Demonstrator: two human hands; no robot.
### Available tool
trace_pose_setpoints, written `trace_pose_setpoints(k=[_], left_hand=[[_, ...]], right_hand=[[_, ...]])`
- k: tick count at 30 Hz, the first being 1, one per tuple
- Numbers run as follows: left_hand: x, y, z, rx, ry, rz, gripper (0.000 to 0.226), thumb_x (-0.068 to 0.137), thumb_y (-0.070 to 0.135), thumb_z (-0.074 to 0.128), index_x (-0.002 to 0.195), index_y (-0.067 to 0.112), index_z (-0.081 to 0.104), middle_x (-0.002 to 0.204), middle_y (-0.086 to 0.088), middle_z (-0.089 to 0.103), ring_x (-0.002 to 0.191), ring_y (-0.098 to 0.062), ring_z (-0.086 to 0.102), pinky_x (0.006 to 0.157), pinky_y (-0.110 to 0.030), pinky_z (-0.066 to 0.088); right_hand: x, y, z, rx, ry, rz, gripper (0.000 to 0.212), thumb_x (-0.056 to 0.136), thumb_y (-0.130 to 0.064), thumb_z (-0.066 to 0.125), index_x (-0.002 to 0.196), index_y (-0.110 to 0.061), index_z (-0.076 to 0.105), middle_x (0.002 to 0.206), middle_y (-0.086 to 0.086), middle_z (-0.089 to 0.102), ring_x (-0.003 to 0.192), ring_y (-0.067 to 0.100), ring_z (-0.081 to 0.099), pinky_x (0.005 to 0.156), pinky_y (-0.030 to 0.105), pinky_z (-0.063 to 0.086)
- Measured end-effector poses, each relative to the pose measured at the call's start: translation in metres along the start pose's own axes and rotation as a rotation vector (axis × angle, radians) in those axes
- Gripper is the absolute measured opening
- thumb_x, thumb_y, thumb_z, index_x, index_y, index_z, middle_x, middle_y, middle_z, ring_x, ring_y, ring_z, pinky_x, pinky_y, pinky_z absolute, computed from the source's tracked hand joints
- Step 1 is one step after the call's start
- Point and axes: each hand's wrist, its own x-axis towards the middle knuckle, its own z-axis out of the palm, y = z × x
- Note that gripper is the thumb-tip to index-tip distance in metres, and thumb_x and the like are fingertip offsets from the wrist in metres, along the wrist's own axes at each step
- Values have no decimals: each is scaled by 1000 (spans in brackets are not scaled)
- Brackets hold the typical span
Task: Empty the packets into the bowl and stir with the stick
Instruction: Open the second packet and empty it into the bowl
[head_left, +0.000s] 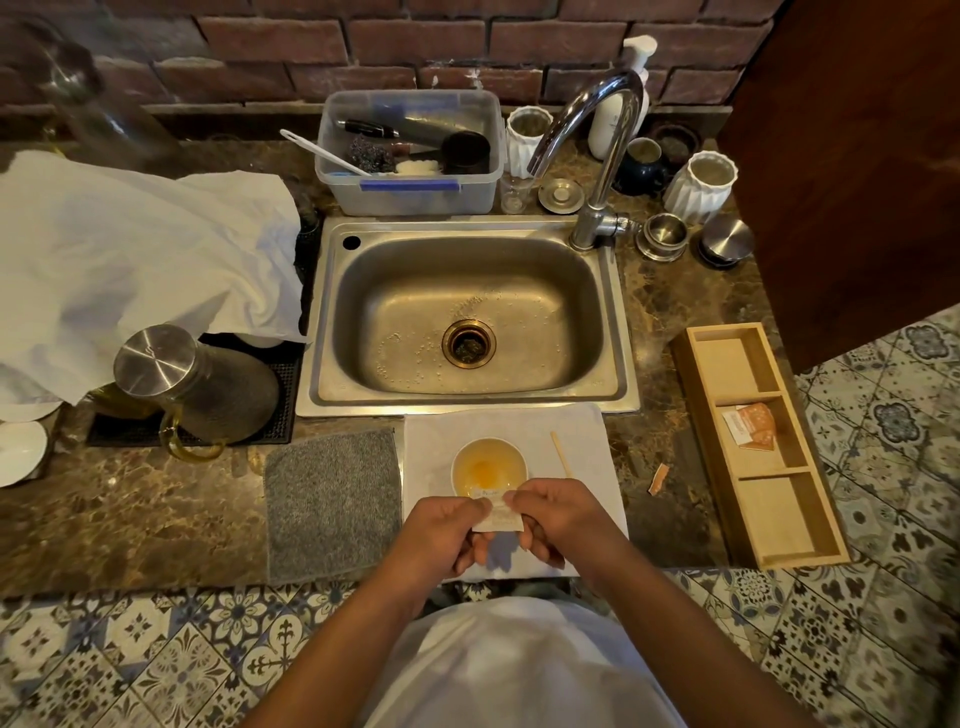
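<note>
A small white bowl (488, 465) with yellow-orange liquid stands on a white cloth (582, 431) at the counter's front edge. Just in front of the bowl, my left hand (447, 530) and my right hand (556, 514) both pinch the top edge of a white packet (498, 517), one on each side. A wooden stick (561, 454) lies on the cloth to the right of the bowl. An orange packet (756, 423) lies in the middle compartment of a wooden tray (701, 410) at the right. A torn orange scrap (658, 479) lies on the counter.
A steel sink (467, 312) with a curved tap (592, 156) lies behind the cloth. A grey mat (332, 499) lies left of the bowl. A glass jug with a steel lid (197, 384) and a white cloth (130, 260) sit at the left. Jars and a plastic tub (410, 197) line the back.
</note>
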Motion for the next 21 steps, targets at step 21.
trace_pose_setpoints(k=[21], left_hand=[[-4, 8, 8, -7, -41, 76, 29, 102, 17, 58, 75, 7, 65, 60, -10, 58, 47, -15, 40, 48, -27, 29]], right_hand=[[-4, 1, -13, 124, 6, -52, 31, 100, -24, 59, 75, -7, 62, 50, 8, 50, 36, 15, 35, 37, 23, 27]])
